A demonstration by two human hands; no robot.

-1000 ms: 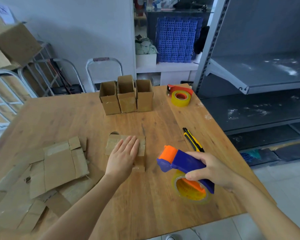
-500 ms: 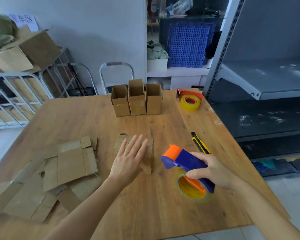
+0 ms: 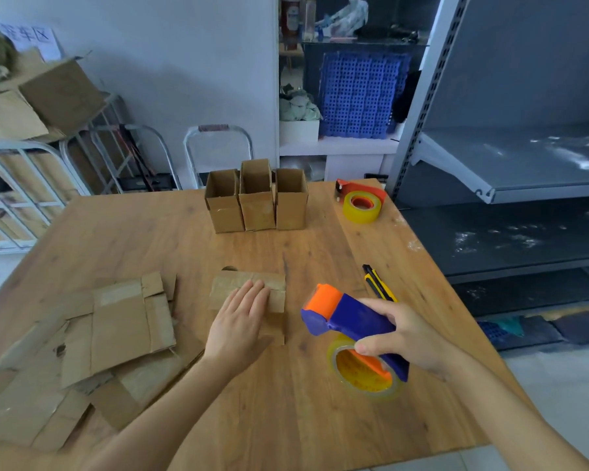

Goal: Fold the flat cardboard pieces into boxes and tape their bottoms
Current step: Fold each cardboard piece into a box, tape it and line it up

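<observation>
Near the middle of the wooden surface, seen from the head camera, a small cardboard piece is lying low on the wood, and the hand partly covering it is making it hard to tell whether it is flat or already folded. The left hand is resting palm down on this piece, its fingers lying straight and close together, pressing on the cardboard without curling round anything. Just to the right, the right hand is hovering above the surface and gripping the blue handle of a tape dispenser, fingers and thumb wrapping round it; the orange roller end is pointing toward the cardboard piece, apart from it, and the yellowish tape roll is hanging beneath the handle. At the left edge a loose pile of flat cardboard pieces is lying spread out and overlapping. Toward the far side three finished boxes are standing upright in a row, touching one another, with open tops. Near the far right corner a second tape dispenser, red with a yellow roll, is sitting on the wood, and a yellow and black utility knife is lying between it and the right hand. Grey metal shelving is standing beyond the right edge.
</observation>
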